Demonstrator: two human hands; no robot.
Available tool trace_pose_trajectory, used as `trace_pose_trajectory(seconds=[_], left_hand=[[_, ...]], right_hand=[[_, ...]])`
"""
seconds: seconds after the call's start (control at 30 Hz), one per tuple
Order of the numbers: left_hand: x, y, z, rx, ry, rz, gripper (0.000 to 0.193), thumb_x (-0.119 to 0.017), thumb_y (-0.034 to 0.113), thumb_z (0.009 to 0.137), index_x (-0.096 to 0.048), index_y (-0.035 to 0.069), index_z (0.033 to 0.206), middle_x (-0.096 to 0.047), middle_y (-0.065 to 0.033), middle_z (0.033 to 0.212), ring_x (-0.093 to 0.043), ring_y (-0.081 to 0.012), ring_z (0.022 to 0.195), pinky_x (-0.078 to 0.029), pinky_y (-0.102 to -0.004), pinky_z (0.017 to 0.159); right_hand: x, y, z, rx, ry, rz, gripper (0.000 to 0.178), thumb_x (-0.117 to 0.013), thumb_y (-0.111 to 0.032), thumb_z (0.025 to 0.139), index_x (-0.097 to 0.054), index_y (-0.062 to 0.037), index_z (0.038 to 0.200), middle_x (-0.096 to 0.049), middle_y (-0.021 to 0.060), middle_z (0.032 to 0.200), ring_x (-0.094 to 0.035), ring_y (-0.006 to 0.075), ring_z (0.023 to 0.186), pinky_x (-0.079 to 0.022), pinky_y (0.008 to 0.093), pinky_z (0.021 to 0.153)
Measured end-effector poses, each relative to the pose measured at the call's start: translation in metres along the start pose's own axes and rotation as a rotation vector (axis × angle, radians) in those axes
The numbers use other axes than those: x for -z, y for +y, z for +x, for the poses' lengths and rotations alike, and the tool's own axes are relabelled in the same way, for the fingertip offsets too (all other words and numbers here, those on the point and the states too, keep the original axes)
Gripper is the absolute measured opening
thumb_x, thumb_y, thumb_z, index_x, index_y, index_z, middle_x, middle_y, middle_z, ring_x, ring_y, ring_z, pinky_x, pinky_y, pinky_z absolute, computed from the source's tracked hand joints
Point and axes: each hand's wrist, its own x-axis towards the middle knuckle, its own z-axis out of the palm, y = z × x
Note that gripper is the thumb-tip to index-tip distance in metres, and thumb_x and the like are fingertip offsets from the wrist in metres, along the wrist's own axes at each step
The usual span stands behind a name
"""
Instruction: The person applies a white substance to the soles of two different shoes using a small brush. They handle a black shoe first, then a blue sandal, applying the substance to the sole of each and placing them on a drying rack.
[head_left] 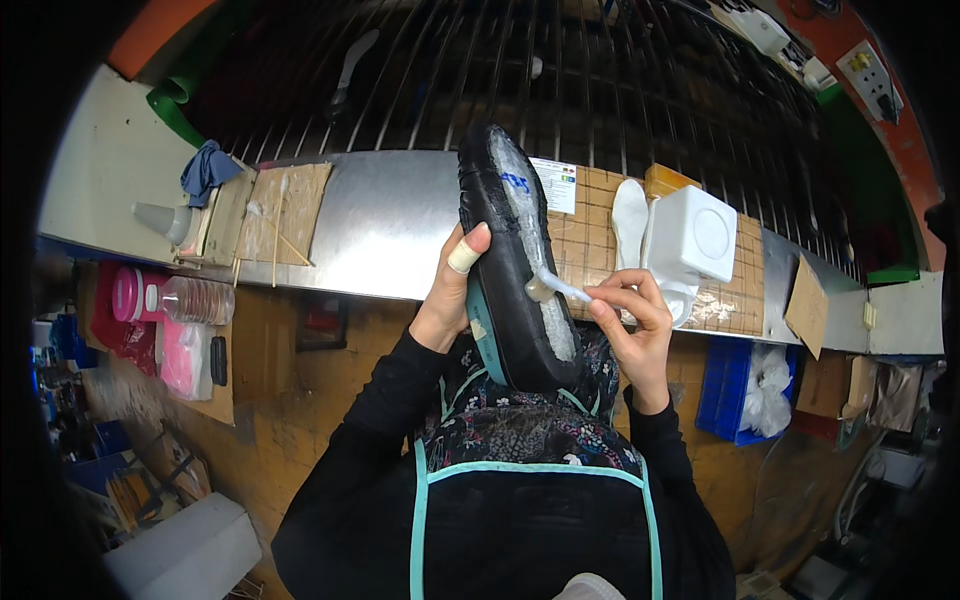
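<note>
Black shoe (498, 255), sole toward the viewer before the bench (390, 215), gripped by the left hand (452, 290), its fingers largely hidden, while the right hand (638, 325) pinches a brush (567, 287) against the pale strip (522, 205), seemingly coated at both ends, any remainder indeterminable.

A: What colours are at the left grip (450, 290)?

B: Black on the shoe upper (512, 300), with a cloudy greyish-white strip (556, 330) bearing blue marks near its far end. A teal piece (487, 345) shows behind it. That grip's thumb wears a cream wrap (463, 256).

A: And at the right grip (640, 335)?

B: A brush (568, 289) with a whitish handle.

A: Beyond that grip?

B: A white container (708, 232) and a brown board (577, 245) crossed by dark grid lines.

A: Below both?

B: An apron (530, 435), dark with multicoloured flowers and mint trim.
</note>
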Motion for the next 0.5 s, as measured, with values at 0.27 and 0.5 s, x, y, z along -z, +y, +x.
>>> trace_pose_trajectory(seconds=[0.27, 0.5], left_hand=[[-0.001, 0.002, -0.003, -0.073, -0.034, 0.142, 0.077, -0.064, 0.050, 0.085, -0.038, -0.002, 0.135, -0.054, -0.0164, 0.121, -0.061, -0.0225, 0.107, -0.054, -0.0339, 0.090], [-0.004, 0.007, -0.004, -0.066, -0.060, 0.141, 0.076, -0.068, 0.047, 0.082, -0.041, -0.003, 0.133, -0.057, -0.0151, 0.116, -0.061, -0.0215, 0.104, -0.054, -0.0326, 0.089]], right_hand=[[-0.014, 0.003, 0.021, 0.070, 0.087, -0.232, 0.015, -0.076, -0.013, 0.079, -0.076, -0.0095, 0.093, -0.061, 0.0025, 0.090, -0.052, 0.0109, 0.064, -0.035, 0.0266, 0.072], [-0.013, 0.002, 0.033, 0.218, 0.131, -0.322, 0.016, -0.077, -0.013, 0.077, -0.076, -0.0103, 0.093, -0.062, 0.0015, 0.088, -0.052, 0.0116, 0.068, -0.033, 0.0264, 0.072]])
